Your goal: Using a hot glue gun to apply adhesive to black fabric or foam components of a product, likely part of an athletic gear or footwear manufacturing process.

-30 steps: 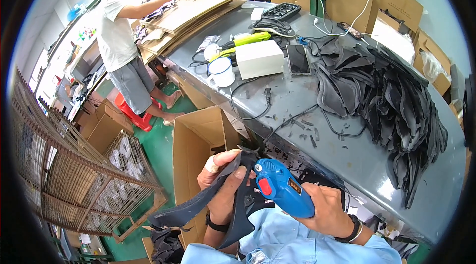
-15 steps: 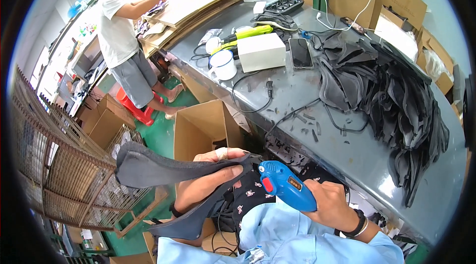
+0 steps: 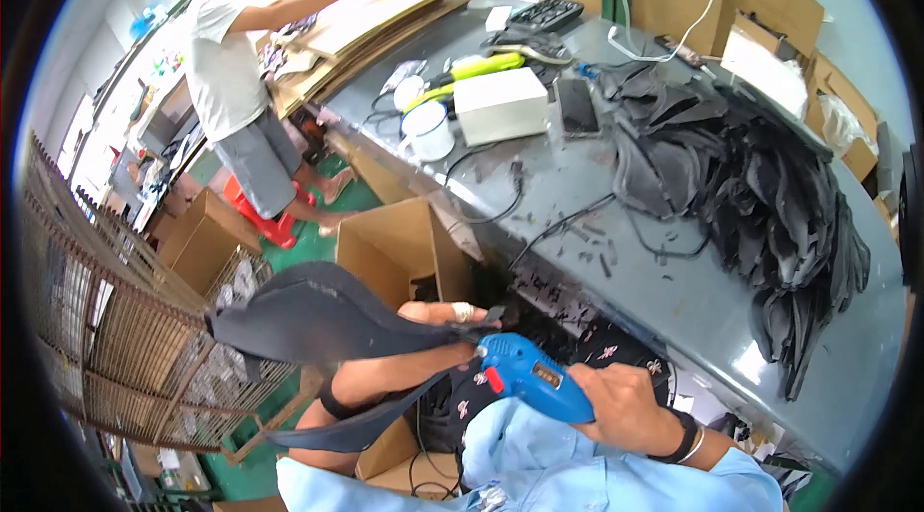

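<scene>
My left hand (image 3: 438, 329) is closed on a curved black foam piece (image 3: 313, 315), its broad part sticking out to the left. A strip of tape wraps one finger. Another dark flap (image 3: 361, 430) hangs below my left forearm; whether it belongs to the same piece is unclear. My right hand (image 3: 626, 406) grips blue electric scissors (image 3: 539, 377) with a red button. Their tip is at the foam's right end, close to my left fingers; the blades are hard to make out.
A heap of black foam pieces (image 3: 770, 185) covers the right of the grey table (image 3: 674, 300). A white box (image 3: 500, 106), mug (image 3: 428, 132), phone (image 3: 577, 106) and cables lie farther back. An open carton (image 3: 385, 243) and wire rack (image 3: 125, 348) stand left. Another person (image 3: 226, 79) works beyond.
The foam piece has turned, showing more of its broad face. My right hand and the electric scissors have shifted slightly left and down. The other person's arm now reaches farther across the boards.
</scene>
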A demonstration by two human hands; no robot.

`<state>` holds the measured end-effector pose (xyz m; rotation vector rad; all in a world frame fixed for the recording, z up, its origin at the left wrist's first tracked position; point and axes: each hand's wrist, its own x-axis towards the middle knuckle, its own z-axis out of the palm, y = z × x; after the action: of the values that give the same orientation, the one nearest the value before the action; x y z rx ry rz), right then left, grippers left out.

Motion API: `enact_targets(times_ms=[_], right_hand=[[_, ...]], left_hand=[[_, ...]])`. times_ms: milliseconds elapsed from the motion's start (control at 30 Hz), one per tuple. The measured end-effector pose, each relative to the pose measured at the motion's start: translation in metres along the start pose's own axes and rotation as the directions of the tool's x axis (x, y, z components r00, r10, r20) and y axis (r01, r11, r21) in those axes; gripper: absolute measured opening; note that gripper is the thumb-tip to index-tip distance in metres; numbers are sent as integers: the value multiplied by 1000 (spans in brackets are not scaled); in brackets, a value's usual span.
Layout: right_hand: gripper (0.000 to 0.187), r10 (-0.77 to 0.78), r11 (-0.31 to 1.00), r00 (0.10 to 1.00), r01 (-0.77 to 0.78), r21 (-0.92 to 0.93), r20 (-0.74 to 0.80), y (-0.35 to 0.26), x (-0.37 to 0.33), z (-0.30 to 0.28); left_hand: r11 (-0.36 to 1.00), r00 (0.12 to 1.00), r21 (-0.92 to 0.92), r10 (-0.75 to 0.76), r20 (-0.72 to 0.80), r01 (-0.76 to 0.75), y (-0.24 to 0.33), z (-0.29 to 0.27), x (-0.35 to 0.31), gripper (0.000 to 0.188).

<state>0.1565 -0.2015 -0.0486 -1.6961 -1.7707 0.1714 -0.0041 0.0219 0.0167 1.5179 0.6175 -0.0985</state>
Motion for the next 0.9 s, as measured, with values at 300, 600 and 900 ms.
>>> enact_targets(times_ms=[300, 600, 900], right_hand=[[55, 50, 995, 998, -48, 83, -22, -12, 4, 1], [49, 98, 994, 992, -93, 61, -76, 7, 2, 4], [53, 129, 989, 991, -125, 75, -45, 3, 7, 5]], left_hand=[[866, 951, 407, 309, 25, -292, 0, 14, 11, 36], [549, 469, -145, 513, -718, -823, 12, 25, 0, 42], [510, 337, -85, 426, -840, -856, -8, 43, 13, 34]])
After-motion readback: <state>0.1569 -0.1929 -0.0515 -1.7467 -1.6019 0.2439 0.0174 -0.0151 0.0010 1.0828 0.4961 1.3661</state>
